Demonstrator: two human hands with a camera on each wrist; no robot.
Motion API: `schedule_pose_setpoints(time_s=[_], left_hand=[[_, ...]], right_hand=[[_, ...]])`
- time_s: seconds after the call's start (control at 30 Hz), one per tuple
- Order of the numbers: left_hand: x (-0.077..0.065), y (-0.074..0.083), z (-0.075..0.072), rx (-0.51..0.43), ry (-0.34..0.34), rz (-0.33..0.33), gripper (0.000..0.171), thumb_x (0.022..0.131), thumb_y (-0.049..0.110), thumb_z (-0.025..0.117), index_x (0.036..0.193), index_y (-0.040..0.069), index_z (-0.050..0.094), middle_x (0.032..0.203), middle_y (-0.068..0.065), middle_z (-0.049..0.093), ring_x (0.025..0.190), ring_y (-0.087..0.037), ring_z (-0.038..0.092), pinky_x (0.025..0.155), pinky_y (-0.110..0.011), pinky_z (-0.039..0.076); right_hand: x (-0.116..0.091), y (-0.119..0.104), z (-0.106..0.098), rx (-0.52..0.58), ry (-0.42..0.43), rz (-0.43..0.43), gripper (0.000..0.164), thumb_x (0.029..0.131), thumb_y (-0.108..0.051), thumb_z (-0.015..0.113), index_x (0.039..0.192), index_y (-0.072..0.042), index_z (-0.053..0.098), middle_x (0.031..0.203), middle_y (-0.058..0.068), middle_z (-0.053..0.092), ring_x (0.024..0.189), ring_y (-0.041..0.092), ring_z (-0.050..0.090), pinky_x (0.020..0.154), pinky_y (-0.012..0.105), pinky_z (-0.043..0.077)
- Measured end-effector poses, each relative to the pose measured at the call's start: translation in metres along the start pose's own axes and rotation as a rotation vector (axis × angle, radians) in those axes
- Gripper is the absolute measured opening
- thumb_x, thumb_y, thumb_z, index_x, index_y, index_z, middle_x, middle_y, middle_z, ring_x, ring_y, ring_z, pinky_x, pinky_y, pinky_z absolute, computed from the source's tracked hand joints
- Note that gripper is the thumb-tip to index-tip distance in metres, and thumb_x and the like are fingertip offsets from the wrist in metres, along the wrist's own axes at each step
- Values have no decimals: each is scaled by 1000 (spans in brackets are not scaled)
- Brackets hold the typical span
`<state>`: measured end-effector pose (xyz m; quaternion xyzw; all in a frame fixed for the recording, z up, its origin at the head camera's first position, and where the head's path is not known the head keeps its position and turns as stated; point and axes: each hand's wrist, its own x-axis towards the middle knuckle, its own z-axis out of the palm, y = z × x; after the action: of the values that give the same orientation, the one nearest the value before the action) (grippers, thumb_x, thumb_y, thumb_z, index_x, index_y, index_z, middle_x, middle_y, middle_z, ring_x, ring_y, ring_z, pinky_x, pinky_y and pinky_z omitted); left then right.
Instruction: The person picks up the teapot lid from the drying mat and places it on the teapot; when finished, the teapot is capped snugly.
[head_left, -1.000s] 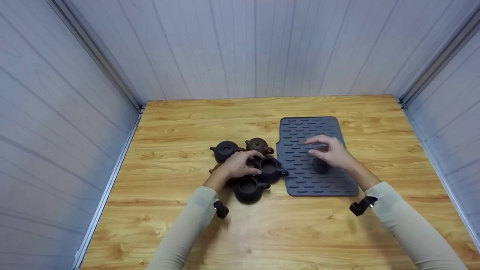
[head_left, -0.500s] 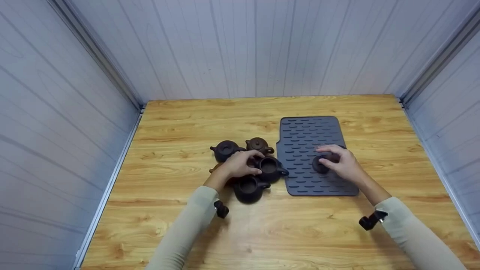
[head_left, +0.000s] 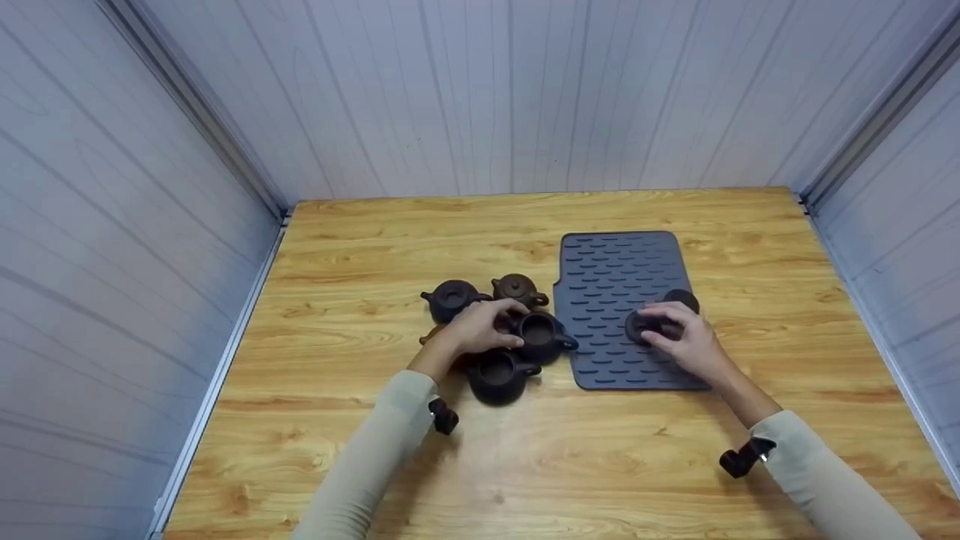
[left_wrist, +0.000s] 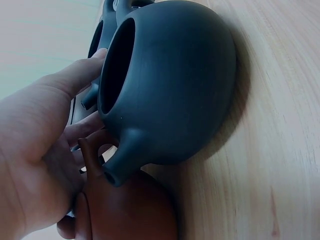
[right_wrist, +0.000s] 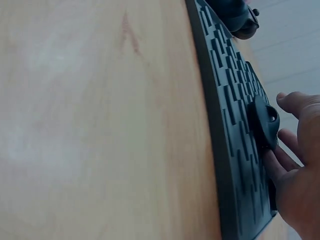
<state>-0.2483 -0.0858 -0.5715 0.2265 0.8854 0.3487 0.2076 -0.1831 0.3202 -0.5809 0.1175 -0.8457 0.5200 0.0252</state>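
Note:
My left hand (head_left: 484, 328) holds the left side of a dark lidless teapot (head_left: 551, 352), thumb and forefinger curved at its spout side. Nearer me stands a second dark lidless teapot (head_left: 499, 390), large in the left wrist view. A reddish-brown teapot (left_wrist: 127, 212) lies mostly hidden beneath the left hand in the head view. Over the grey ridged mat (head_left: 600, 259), my right hand (head_left: 694, 341) straddles a dark teapot lid (right_wrist: 265, 120). Its fingertips are at the lid's lower edge, while the thumb stands apart above. Another dark round lid (head_left: 682, 298) sits behind that hand.
Behind the left hand stand a dark lidded teapot (head_left: 452, 298) and a small brown lidded teapot (head_left: 516, 289). The teapots cluster on the wooden table (head_left: 360, 262) against the mat's left side. Panelled walls (head_left: 480, 97) enclose the back and both sides.
My right hand has moved right and towards me, and its fingers have come down around the near lid. The other lid now shows behind it. My left hand has stayed still.

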Motion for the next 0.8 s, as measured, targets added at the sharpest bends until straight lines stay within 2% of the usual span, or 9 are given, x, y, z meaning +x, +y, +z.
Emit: schedule_pose_setpoints(time_s=[0.33, 0.47, 0.7, 0.8], left_hand=[[-2, 2, -1, -18, -4, -10, 55, 98, 35, 90, 149, 25, 70, 145, -15, 76, 139, -36, 70, 121, -58, 53], [-1, 1, -1, -14, -3, -11, 55, 98, 35, 90, 148, 27, 70, 145, -15, 77, 140, -36, 70, 122, -59, 53], [-1, 1, -1, -19, -6, -12, 55, 98, 35, 90, 148, 28, 71, 144, -16, 77, 139, -36, 71, 121, -58, 53], [-1, 1, -1, -22, -7, -10, 55, 98, 35, 90, 148, 28, 70, 144, -16, 77, 138, -36, 71, 121, -58, 53]], right_hand=[[-2, 4, 7, -72, 22, 67, 32, 99, -4, 85, 130, 1, 80, 140, 24, 64, 118, -13, 50, 99, 0, 47], [-2, 5, 8, -77, 38, 70, 28, 100, -1, 83, 127, 2, 82, 140, 26, 64, 118, -13, 50, 99, -1, 47], [-2, 9, 12, -77, 90, 60, 23, 99, 4, 81, 122, 3, 84, 134, 26, 64, 122, -4, 54, 99, -1, 48], [-2, 9, 12, -65, 97, 59, 23, 99, 6, 80, 122, 5, 83, 134, 26, 64, 121, -6, 54, 99, -1, 48]])
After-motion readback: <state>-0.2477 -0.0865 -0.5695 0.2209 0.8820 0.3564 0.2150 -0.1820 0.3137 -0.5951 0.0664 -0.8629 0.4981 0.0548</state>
